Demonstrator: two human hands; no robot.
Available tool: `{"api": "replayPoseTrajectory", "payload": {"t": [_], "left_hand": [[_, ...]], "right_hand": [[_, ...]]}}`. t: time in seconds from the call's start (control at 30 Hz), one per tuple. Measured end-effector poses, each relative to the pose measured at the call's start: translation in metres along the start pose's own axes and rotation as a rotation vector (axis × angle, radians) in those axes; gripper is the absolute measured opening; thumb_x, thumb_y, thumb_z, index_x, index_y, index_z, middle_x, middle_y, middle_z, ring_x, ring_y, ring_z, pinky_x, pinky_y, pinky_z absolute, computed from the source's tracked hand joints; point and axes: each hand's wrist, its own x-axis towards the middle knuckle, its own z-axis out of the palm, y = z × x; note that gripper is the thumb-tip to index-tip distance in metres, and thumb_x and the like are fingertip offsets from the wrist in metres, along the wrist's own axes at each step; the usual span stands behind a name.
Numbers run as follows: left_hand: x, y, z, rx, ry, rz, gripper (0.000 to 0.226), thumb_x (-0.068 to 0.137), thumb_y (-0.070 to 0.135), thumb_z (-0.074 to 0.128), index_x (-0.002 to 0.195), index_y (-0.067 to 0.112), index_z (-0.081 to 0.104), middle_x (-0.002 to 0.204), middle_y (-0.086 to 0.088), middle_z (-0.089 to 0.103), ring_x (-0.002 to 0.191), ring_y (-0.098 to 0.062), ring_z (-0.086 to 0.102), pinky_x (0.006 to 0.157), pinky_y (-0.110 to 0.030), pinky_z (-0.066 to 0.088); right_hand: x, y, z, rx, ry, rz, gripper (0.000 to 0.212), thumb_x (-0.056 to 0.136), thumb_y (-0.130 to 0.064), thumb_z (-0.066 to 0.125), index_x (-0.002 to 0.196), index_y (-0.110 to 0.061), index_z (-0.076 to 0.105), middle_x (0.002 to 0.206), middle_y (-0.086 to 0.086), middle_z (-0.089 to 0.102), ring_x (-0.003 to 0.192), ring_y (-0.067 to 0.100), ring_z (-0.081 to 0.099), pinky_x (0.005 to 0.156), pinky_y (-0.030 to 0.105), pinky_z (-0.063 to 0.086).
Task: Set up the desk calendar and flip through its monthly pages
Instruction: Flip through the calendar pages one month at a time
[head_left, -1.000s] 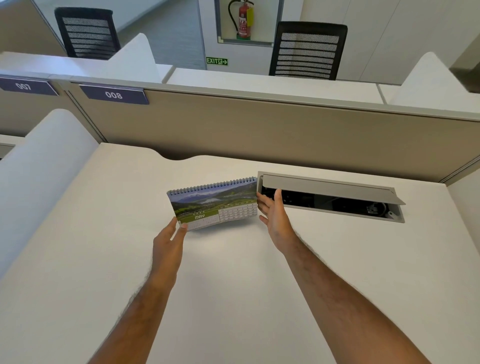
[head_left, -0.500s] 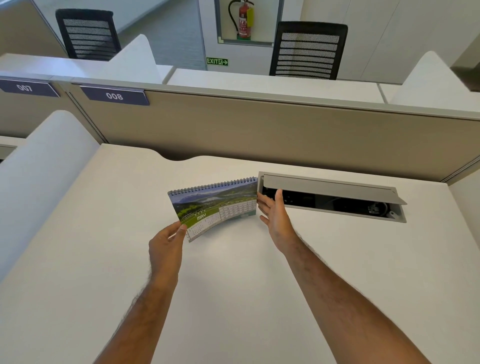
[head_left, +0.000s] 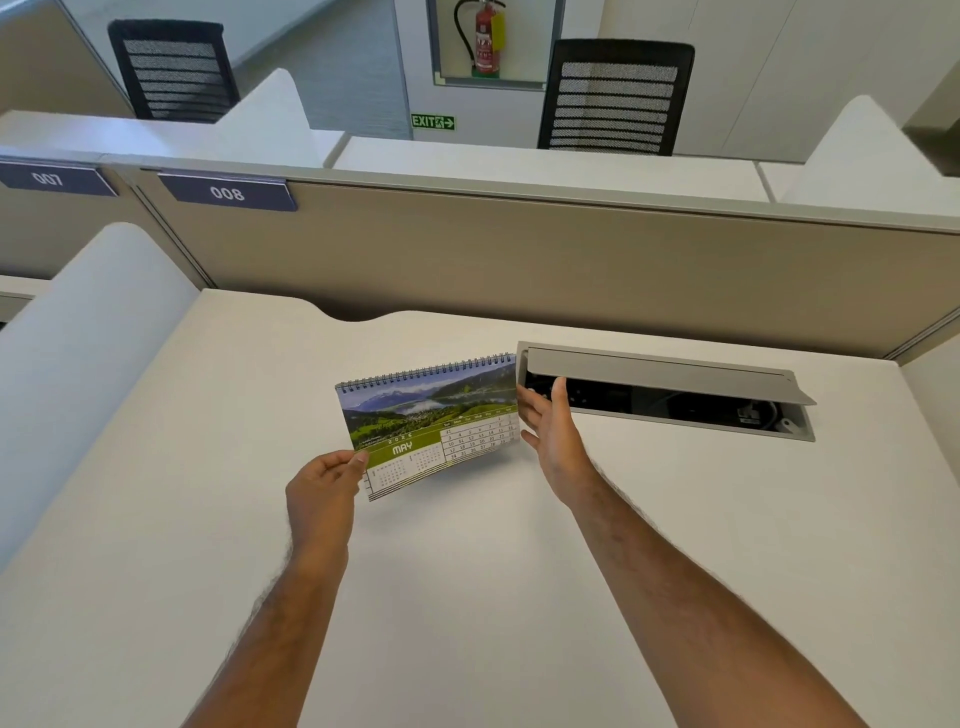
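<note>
Desk calendar (head_left: 428, 421) stands mid-worktop (head_left: 467, 597), spiral binding on top, page showing MAY under a mountain landscape photo. Left hand (head_left: 322, 488) pinches the lower left corner of the front page between thumb and fingers; that corner is lifted away from the stand and the sheet bows. Right hand (head_left: 553, 434) is flat and unclenched, fingers extended, pressed against the calendar's right edge. Just right of the calendar, the cable box (head_left: 665, 389) set in the worktop has its lid raised.
</note>
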Motion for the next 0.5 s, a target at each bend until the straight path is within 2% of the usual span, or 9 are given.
{"api": "replayPoseTrajectory", "payload": {"t": [0.13, 0.23, 0.3, 0.4, 0.5], "left_hand": [[-0.004, 0.002, 0.001, 0.048, -0.054, -0.028, 0.013, 0.1, 0.038, 0.073, 0.107, 0.027, 0.073, 0.109, -0.001, 0.077, 0.105, -0.027, 0.067, 0.069, -0.025, 0.053], [-0.005, 0.003, -0.001, 0.03, -0.135, 0.013, 0.018, 0.105, 0.037, 0.066, 0.114, 0.024, 0.075, 0.11, -0.001, 0.08, 0.11, -0.026, 0.071, 0.079, -0.029, 0.058], [-0.007, 0.004, -0.002, 0.0, -0.184, 0.023, 0.023, 0.109, 0.034, 0.058, 0.117, 0.02, 0.075, 0.107, -0.001, 0.083, 0.108, -0.027, 0.075, 0.085, -0.033, 0.061], [-0.011, 0.01, -0.005, -0.144, -0.241, 0.002, 0.029, 0.111, 0.032, 0.051, 0.124, 0.015, 0.07, 0.112, -0.007, 0.082, 0.108, -0.031, 0.078, 0.089, -0.042, 0.061], [-0.015, 0.018, -0.008, -0.286, -0.295, 0.034, 0.04, 0.108, 0.043, 0.049, 0.124, 0.014, 0.072, 0.116, -0.012, 0.08, 0.104, -0.027, 0.079, 0.086, -0.04, 0.063]], "right_hand": [[0.001, 0.001, -0.001, -0.004, -0.001, -0.003, 0.079, 0.101, -0.073, 0.009, 0.144, -0.03, 0.059, 0.148, -0.002, 0.062, 0.144, 0.02, 0.049, 0.129, 0.054, 0.021], [0.001, 0.001, -0.001, -0.006, -0.005, -0.012, 0.077, 0.101, -0.073, 0.008, 0.14, -0.033, 0.06, 0.139, -0.007, 0.064, 0.136, 0.015, 0.05, 0.129, 0.053, 0.021], [0.001, 0.001, 0.0, -0.007, 0.0, -0.007, 0.079, 0.101, -0.073, 0.009, 0.143, -0.03, 0.06, 0.142, -0.004, 0.065, 0.137, 0.017, 0.052, 0.129, 0.054, 0.022], [0.001, 0.001, 0.0, -0.008, -0.001, 0.011, 0.082, 0.101, -0.073, 0.008, 0.146, -0.026, 0.058, 0.148, 0.003, 0.063, 0.143, 0.025, 0.051, 0.128, 0.055, 0.023], [0.0, -0.001, 0.0, 0.016, -0.007, 0.024, 0.079, 0.101, -0.073, 0.009, 0.139, -0.028, 0.062, 0.147, 0.006, 0.064, 0.142, 0.028, 0.053, 0.126, 0.057, 0.027]]}}
